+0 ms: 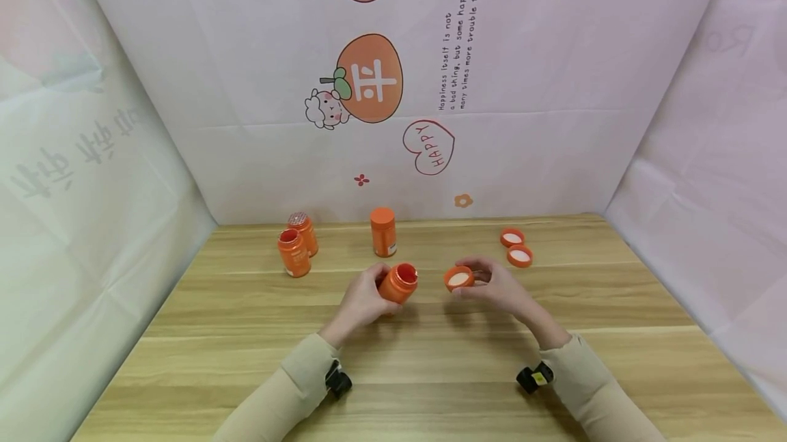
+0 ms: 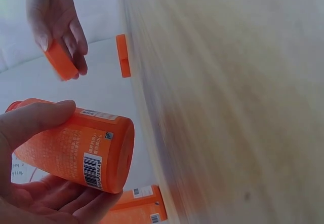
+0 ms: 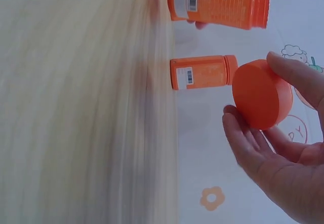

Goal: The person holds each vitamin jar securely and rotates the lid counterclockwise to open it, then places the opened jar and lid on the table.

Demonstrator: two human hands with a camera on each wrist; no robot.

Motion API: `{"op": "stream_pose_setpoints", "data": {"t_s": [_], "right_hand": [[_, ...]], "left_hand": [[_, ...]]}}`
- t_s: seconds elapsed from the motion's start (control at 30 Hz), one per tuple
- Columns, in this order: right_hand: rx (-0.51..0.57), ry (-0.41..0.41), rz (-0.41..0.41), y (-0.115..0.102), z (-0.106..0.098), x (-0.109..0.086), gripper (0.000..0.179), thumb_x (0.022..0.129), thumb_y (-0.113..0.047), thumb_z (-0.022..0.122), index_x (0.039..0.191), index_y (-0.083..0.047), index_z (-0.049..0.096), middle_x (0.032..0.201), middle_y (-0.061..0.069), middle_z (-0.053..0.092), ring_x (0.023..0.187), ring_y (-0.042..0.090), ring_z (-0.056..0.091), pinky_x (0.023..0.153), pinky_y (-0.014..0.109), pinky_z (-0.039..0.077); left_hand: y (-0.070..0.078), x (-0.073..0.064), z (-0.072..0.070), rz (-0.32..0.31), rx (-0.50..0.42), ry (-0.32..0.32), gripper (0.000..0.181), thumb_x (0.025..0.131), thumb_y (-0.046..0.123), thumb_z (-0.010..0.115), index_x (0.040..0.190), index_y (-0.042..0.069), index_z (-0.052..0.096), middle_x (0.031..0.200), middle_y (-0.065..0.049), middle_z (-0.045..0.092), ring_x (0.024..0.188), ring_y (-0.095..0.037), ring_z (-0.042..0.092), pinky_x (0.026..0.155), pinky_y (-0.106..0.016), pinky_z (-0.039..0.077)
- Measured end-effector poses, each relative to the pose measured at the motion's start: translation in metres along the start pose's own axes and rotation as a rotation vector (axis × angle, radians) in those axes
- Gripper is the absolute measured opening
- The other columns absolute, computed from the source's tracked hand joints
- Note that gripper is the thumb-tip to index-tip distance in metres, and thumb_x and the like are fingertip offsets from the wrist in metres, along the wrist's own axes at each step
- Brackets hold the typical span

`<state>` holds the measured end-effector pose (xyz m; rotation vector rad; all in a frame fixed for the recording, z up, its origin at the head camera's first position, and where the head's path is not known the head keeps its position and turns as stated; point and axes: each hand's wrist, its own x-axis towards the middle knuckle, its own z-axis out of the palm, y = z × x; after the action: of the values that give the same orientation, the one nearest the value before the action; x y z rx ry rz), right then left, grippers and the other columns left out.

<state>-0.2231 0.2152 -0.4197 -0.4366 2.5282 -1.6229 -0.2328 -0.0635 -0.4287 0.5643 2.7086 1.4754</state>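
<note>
My left hand [image 1: 364, 297] grips an orange plastic bottle [image 1: 398, 283], tilted with its uncapped mouth toward the right. In the left wrist view the thumb lies along one side of this bottle [image 2: 76, 143] and the fingers curl under the other; its barcode label shows. To the right, my right hand [image 1: 496, 285] pinches an orange screw cap [image 1: 458, 278] by its rim, pale inner side facing the head camera. The right wrist view shows the smooth outer top of the cap [image 3: 258, 95]. Bottle and cap are apart, both raised over the wooden table [image 1: 430, 374].
A capped orange bottle [image 1: 384, 231] stands at the back middle. Back left are two uncapped bottles: one open-mouthed [image 1: 294, 253], the other with a silvery mouth [image 1: 302, 231]. Two loose caps [image 1: 512, 237] lie upturned at the back right. White printed sheets [image 1: 522, 87] wall in the table.
</note>
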Motion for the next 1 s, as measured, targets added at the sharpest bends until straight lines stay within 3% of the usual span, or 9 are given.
{"op": "stream_pose_setpoints", "data": {"t_s": [0.2,0.57,1.0], "right_hand": [[-0.091,0.07,-0.006,0.003,-0.003,-0.002,0.058,0.077,-0.025,0.078,0.126,-0.005,0.055,0.122,0.013,0.06,0.115,0.037,0.052,0.092,0.04,0.044],[-0.124,0.101,-0.012,0.009,-0.009,-0.004,0.054,0.076,-0.015,0.079,0.122,-0.001,0.054,0.12,0.017,0.058,0.112,0.034,0.055,0.091,0.045,0.045],[-0.216,0.109,-0.033,0.017,-0.014,-0.005,0.057,0.075,-0.02,0.08,0.123,0.0,0.055,0.12,0.018,0.06,0.111,0.035,0.056,0.091,0.049,0.045]], "left_hand": [[-0.005,-0.001,-0.005,-0.018,0.002,0.023,0.052,0.061,0.002,0.083,0.106,0.011,0.06,0.102,-0.004,0.065,0.095,-0.02,0.059,0.092,-0.044,0.045],[-0.009,0.0,-0.013,-0.058,0.038,0.058,0.05,0.063,0.005,0.083,0.106,0.009,0.058,0.104,-0.006,0.065,0.096,-0.022,0.059,0.091,-0.045,0.046],[-0.014,-0.001,-0.02,-0.098,0.071,0.089,0.051,0.062,0.005,0.084,0.106,0.007,0.058,0.104,-0.008,0.065,0.096,-0.023,0.06,0.09,-0.045,0.047]]}}
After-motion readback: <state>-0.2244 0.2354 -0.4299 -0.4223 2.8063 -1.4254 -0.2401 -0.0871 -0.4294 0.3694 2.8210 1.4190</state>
